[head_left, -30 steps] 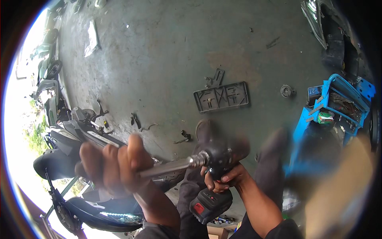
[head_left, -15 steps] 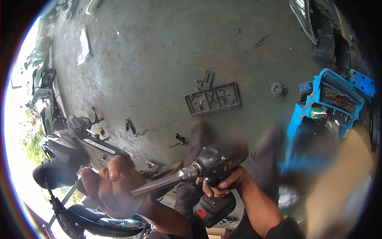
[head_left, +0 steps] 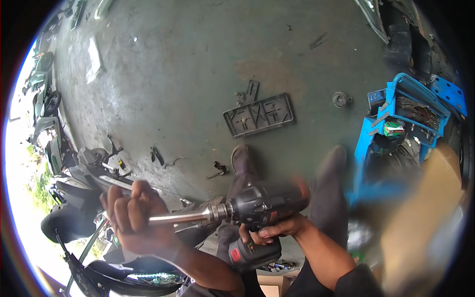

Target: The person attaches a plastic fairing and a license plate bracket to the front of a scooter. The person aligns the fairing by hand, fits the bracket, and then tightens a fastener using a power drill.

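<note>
My right hand [head_left: 277, 228] is closed round the handle of a black cordless impact wrench [head_left: 260, 205]. The tool's battery [head_left: 257, 252] hangs below that hand. A long shiny metal shaft [head_left: 185, 217] points left from its nose. My left hand [head_left: 136, 218] is closed, fingers curled, at the left end of the shaft. Whether it grips the shaft or something else is hidden. Close beside and beneath it is a dark motorcycle [head_left: 94, 185], partly covered by my arm.
Ahead on the floor lies a black plastic plate bracket [head_left: 260, 116], with a small round metal part [head_left: 341, 99] to its right. An opened blue toolbox [head_left: 363, 148] stands at right, near a blurred tan object [head_left: 420, 213]. Pliers [head_left: 157, 156] lie at left.
The wrench and its shaft have swung closer to level, moving slightly left. My left hand has risen a little, still closed. The whole view has shifted slightly.
</note>
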A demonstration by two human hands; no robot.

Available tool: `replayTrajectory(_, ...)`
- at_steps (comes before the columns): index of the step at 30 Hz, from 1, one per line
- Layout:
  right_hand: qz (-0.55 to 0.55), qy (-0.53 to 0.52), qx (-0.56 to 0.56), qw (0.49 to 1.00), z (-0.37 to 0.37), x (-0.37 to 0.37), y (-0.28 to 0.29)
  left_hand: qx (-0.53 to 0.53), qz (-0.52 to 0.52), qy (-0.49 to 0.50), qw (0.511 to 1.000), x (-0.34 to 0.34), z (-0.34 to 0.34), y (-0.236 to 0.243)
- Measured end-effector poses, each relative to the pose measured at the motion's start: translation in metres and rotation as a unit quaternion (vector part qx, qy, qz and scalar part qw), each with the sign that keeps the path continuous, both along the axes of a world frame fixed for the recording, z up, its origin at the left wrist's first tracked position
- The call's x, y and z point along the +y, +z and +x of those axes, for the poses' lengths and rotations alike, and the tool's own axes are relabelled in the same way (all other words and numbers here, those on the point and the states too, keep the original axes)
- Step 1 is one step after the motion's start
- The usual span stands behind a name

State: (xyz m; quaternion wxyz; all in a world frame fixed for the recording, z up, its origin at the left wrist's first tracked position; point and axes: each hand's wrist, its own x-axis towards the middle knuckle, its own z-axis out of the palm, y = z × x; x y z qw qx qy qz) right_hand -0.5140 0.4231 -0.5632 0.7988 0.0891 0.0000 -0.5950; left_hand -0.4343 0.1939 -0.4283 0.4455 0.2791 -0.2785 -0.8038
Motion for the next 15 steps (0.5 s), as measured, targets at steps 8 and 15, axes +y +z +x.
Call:
replayTrajectory(8,0.177,0.06,-0.054,0.981,-0.011,0.006,0.012,0.079,0.176,0.049,0.98,-0.011,0.021,-0.048)
replayTrajectory(15,0.184,0.087,0.168,0.965,-0.001,-0.009,0.036,-0.02,0.163,0.067,0.984,-0.026,0.009,-0.061)
